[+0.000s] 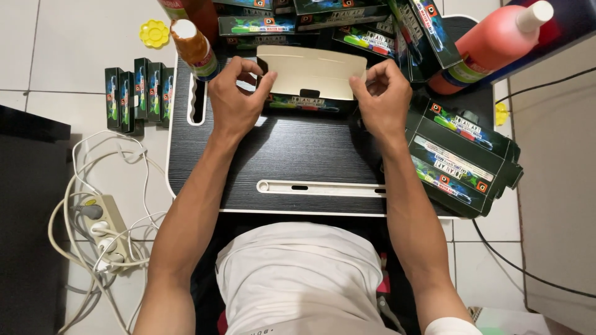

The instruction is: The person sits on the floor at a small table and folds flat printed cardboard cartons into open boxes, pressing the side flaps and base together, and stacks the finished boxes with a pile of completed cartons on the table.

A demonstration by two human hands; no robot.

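— Where's the carton?
— The half-folded dark carton (308, 84), pale inside showing, sits at twelve o'clock on the black worktop (298, 155).
— The hands?
— The left hand (234, 99) pinches its left end, the right hand (382, 98) its right end.
— Around it?
— Flat cartons (459, 162) at three o'clock, a capped bottle (194, 48) at eleven.

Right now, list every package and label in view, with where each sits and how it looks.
Carton: held by left hand and right hand over the black desk; cream inside, dark printed front.
Flat cartons: desk's right edge; black-green, bright stripes.
Carton pile: top; same colours.
Folded cartons: upright on floor, left.
Orange bottle: top left, banded label.
Red bottle: top right, white cap, label.
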